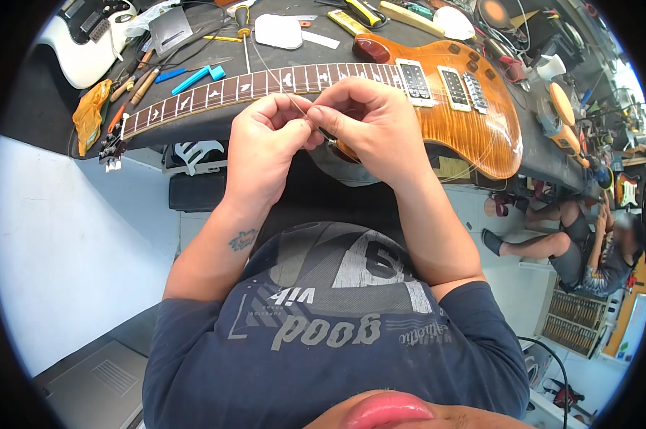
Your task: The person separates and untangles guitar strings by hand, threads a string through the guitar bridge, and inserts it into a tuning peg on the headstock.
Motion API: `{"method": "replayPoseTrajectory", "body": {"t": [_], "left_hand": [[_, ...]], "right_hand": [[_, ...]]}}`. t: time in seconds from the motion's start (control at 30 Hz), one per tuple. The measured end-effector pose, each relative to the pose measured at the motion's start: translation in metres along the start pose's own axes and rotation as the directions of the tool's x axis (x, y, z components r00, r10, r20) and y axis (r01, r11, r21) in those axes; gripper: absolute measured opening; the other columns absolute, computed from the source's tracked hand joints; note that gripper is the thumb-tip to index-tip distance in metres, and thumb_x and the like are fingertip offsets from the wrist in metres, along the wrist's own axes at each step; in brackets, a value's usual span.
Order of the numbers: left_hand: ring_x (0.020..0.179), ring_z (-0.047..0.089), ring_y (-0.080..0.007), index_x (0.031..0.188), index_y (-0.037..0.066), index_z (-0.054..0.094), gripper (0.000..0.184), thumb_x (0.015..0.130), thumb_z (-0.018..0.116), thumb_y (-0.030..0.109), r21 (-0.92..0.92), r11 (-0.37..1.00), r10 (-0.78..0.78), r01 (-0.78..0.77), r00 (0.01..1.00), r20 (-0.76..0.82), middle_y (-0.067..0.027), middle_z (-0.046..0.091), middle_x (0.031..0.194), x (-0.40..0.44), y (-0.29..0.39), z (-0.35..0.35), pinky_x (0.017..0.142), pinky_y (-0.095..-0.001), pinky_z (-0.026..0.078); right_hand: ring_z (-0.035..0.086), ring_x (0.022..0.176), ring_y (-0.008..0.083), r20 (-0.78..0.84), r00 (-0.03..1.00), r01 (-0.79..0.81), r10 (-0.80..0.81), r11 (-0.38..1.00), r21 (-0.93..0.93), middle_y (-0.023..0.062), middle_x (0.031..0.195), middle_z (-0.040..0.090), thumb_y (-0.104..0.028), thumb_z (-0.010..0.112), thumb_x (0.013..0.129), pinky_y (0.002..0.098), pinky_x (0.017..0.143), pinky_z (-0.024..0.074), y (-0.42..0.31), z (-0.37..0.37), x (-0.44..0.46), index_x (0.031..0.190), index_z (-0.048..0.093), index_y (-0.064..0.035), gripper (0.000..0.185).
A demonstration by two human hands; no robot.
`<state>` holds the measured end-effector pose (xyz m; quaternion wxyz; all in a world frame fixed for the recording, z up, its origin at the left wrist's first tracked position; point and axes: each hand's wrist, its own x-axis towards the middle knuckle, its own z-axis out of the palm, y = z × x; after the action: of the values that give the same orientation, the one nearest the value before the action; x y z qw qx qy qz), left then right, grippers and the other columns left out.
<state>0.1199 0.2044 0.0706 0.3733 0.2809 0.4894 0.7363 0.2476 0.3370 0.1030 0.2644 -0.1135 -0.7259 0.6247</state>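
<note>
An electric guitar with an amber flamed top lies across the bench, its fretboard pointing left. In front of the neck my left hand and my right hand meet, fingertips pinched close together. Between them runs a thin guitar string, which rises in a curve over the fretboard. Both hands are closed on it; the exact spot they grip is partly hidden by the fingers. Two pickups and the bridge sit to the right of my right hand.
A blue string winder, a screwdriver, an orange cloth and a white guitar body lie on the dark bench. Loose wire curls past the guitar's lower edge. Another person sits at the right.
</note>
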Motion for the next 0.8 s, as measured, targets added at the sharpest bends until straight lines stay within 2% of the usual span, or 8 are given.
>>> {"method": "replayPoseTrajectory", "body": {"t": [0.23, 0.33, 0.4, 0.53, 0.63, 0.73, 0.8], "left_hand": [[0.085, 0.069, -0.0139, 0.115, -0.006, 0.069, 0.019, 0.097, 0.065, -0.004, 0.018, 1.000, 0.000, 0.000, 1.000, -0.004, -0.0084, 0.073, 0.099, 0.000, 0.000, -0.001, 0.079, -0.0285, 0.059], [0.083, 0.070, -0.0122, 0.117, -0.005, 0.071, 0.022, 0.096, 0.067, -0.004, 0.055, 0.999, 0.000, 0.003, 0.999, -0.040, -0.0071, 0.074, 0.098, -0.001, 0.004, 0.001, 0.078, -0.0274, 0.059], [0.081, 0.070, -0.0111, 0.118, -0.005, 0.073, 0.026, 0.093, 0.067, -0.005, 0.066, 0.998, 0.004, 0.002, 0.996, -0.089, -0.0066, 0.075, 0.095, -0.002, 0.007, 0.004, 0.076, -0.0260, 0.058], [0.081, 0.067, -0.0084, 0.126, -0.006, 0.072, 0.035, 0.091, 0.068, -0.004, 0.104, 0.995, 0.011, -0.008, 1.000, -0.027, -0.0042, 0.074, 0.092, -0.001, 0.008, -0.008, 0.074, -0.0240, 0.055], [0.079, 0.064, -0.0066, 0.129, -0.006, 0.072, 0.038, 0.091, 0.067, -0.004, 0.133, 0.991, 0.013, -0.013, 1.000, -0.004, -0.0024, 0.072, 0.090, 0.000, 0.011, -0.009, 0.072, -0.0228, 0.052], [0.077, 0.060, -0.0054, 0.128, -0.005, 0.071, 0.038, 0.091, 0.065, -0.004, 0.149, 0.989, 0.000, 0.000, 1.000, 0.000, -0.0006, 0.069, 0.088, 0.000, 0.015, -0.009, 0.070, -0.0223, 0.049], [0.074, 0.057, -0.0047, 0.126, -0.005, 0.071, 0.036, 0.092, 0.062, -0.003, 0.176, 0.984, -0.023, 0.025, 1.000, -0.009, 0.0008, 0.067, 0.085, 0.000, 0.020, -0.008, 0.068, -0.0221, 0.046]], "right_hand": [[0.076, 0.079, 0.0126, -0.013, 1.000, 0.018, -0.018, 0.999, -0.029, 0.0082, 0.085, 0.078, -0.005, 0.079, 0.100, 0.0282, 0.072, 0.0613, 0.002, 0.000, 0.000, 0.099, 0.075, 0.0036, 0.010], [0.075, 0.080, 0.0111, -0.013, 1.000, 0.025, -0.025, 0.999, -0.030, 0.0064, 0.086, 0.078, -0.006, 0.079, 0.100, 0.0278, 0.073, 0.0608, -0.001, 0.000, -0.001, 0.100, 0.076, 0.0021, 0.009], [0.069, 0.082, 0.0063, -0.036, 0.999, 0.016, -0.017, 0.999, -0.037, 0.0017, 0.090, 0.077, -0.007, 0.080, 0.100, 0.0232, 0.073, 0.0564, 0.006, -0.001, -0.001, 0.104, 0.077, 0.0002, 0.008], [0.066, 0.083, 0.0034, -0.053, 0.998, 0.038, -0.040, 0.999, -0.033, -0.0010, 0.091, 0.075, -0.005, 0.079, 0.101, 0.0205, 0.073, 0.0536, 0.008, -0.001, -0.001, 0.107, 0.077, -0.0004, 0.008], [0.073, 0.083, 0.0078, -0.029, 0.999, 0.029, -0.031, 0.997, -0.069, 0.0028, 0.090, 0.079, -0.008, 0.080, 0.100, 0.0263, 0.075, 0.0596, 0.007, -0.002, -0.001, 0.105, 0.078, -0.0015, 0.009], [0.073, 0.083, 0.0072, 0.021, 1.000, -0.004, 0.006, 0.998, -0.059, 0.0025, 0.090, 0.080, -0.007, 0.079, 0.100, 0.0260, 0.075, 0.0591, 0.000, 0.000, -0.004, 0.105, 0.078, -0.0022, 0.008], [0.067, 0.083, 0.0033, 0.041, 0.999, 0.008, -0.005, 0.997, -0.071, -0.0014, 0.090, 0.075, -0.006, 0.079, 0.101, 0.0219, 0.072, 0.0540, 0.002, 0.001, -0.004, 0.107, 0.077, -0.0011, 0.008]]}}
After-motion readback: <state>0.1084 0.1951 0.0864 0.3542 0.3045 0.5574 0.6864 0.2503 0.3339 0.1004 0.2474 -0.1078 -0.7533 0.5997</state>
